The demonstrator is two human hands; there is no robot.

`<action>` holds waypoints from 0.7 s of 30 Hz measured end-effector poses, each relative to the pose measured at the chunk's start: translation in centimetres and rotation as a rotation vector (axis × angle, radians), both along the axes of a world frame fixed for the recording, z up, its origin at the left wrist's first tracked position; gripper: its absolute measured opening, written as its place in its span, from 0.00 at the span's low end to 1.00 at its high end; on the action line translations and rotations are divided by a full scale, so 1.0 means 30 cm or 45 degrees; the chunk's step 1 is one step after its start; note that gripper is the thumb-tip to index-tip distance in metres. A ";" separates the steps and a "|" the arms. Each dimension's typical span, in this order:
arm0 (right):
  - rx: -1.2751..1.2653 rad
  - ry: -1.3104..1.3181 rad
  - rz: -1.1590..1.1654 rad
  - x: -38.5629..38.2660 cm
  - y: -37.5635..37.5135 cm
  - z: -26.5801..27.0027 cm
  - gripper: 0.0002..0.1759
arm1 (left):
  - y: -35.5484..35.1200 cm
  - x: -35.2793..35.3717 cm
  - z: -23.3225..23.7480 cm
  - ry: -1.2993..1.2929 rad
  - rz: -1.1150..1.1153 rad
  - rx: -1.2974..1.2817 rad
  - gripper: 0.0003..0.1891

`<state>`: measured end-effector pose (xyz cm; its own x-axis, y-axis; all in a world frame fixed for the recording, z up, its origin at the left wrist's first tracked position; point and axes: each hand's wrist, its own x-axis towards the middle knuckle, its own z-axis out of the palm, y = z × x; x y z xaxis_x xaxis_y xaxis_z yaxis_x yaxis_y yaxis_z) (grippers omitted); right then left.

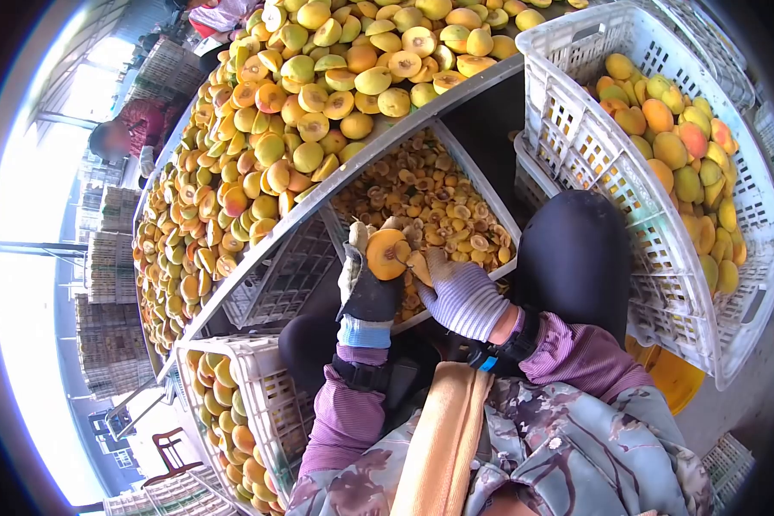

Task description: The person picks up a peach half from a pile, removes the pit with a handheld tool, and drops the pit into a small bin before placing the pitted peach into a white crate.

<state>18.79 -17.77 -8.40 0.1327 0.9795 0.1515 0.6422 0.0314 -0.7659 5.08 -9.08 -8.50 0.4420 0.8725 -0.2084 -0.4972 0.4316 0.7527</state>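
left hand (365,292): my glove is wrapping the halved fruit (388,254), hiding its underside | right hand (460,297): my fingertips are slipping behind that fruit, their grip staying too small to tell | lower crate (258,404): my sleeve and the lens edge are cutting it off | person (116,138): blurring at far left

I'm seeing hard daylight blow out the windows (26,198) on the left; fruit (388,254) at centre reads bright, sharp; fisheye bends every edge, corners black.
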 end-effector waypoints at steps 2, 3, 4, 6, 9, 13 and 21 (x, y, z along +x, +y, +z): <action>-0.016 -0.013 -0.001 0.000 -0.001 -0.002 0.18 | -0.006 0.023 0.032 0.014 -0.016 -0.018 0.22; -0.031 -0.027 -0.001 0.002 -0.002 -0.004 0.18 | -0.009 0.031 0.036 0.026 -0.033 -0.035 0.26; -0.034 -0.026 -0.004 0.002 -0.002 -0.011 0.18 | -0.013 0.033 0.021 0.026 -0.035 -0.038 0.26; -0.020 -0.034 0.035 0.000 0.000 -0.021 0.18 | -0.023 0.037 -0.003 0.168 0.088 0.123 0.18; -0.086 0.079 0.068 0.002 -0.004 0.005 0.17 | -0.035 0.050 0.021 0.095 0.037 0.029 0.19; 0.063 0.215 0.157 0.008 0.005 0.025 0.14 | -0.042 0.055 0.040 0.296 0.028 0.085 0.19; -0.433 0.629 0.324 0.045 -0.004 0.059 0.16 | -0.023 0.058 0.095 0.472 -0.160 0.321 0.25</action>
